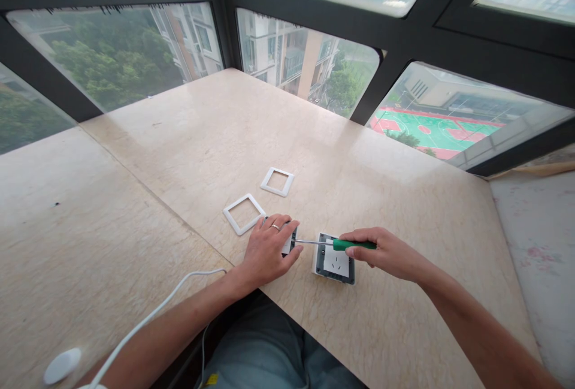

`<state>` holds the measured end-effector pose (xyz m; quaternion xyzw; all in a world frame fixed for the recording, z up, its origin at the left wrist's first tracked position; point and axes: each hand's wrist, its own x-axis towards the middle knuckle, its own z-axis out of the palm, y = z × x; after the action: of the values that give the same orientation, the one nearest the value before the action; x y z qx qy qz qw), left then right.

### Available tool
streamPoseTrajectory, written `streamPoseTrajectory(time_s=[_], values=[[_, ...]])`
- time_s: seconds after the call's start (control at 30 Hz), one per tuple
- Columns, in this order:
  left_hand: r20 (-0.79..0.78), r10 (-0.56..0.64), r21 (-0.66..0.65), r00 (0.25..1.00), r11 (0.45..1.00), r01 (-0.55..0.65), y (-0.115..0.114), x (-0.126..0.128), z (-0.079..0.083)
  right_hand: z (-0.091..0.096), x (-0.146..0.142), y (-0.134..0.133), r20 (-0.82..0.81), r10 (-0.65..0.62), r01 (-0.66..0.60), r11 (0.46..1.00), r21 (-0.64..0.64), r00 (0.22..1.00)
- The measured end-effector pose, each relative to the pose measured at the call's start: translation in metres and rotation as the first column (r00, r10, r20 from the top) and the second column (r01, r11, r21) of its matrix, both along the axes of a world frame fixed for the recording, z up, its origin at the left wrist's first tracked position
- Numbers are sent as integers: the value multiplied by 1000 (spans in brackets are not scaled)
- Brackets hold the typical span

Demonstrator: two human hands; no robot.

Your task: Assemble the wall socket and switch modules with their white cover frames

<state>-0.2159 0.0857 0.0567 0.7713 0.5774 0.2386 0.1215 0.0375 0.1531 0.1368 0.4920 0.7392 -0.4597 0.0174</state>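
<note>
My left hand [267,254], a ring on one finger, grips a wall socket [286,247] with a dark surround, mostly hidden under the fingers. In my right hand [389,251] is a screwdriver [341,245] with a green handle, lying nearly level. Its metal shaft points left, and the tip meets the right edge of the held socket. Below the screwdriver, a second socket [336,264] with a white face and grey surround rests face up on a white box. Two white cover frames [232,223] lie beyond my left hand, one farther back than the other.
The beige stone-like surface [148,137] has a seam running diagonally on the left. A white cable [157,311] crosses near my left forearm, with a white round object [61,366] at lower left. Dark-framed windows [224,17] bound the back; a wall [534,239] stands right.
</note>
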Motion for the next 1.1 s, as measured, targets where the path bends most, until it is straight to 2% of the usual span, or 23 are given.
streamPoseTrajectory(time_s=[0.2,0.4,0.57,0.77,0.9,1.1], values=[[13,7,-4,1000,1000,-7,0,0,0,-15,5,-10,-55,58,-46,978,204,997],[43,-39,12,998,999,38,-2,0,0,-23,-26,-27,-82,142,-107,937,333,986],[41,-67,26,997,997,66,-3,1,0,-24,-35,-32,-91,124,-85,935,343,988],[32,-74,19,997,997,73,-1,-2,-2,-24,-15,-40,-55,82,-55,924,378,995],[30,-118,-26,993,993,119,0,-6,2,-24,-6,-45,-36,62,-43,917,395,997],[43,-158,-24,986,987,160,3,-10,3,-11,6,-48,10,47,-47,916,399,999]])
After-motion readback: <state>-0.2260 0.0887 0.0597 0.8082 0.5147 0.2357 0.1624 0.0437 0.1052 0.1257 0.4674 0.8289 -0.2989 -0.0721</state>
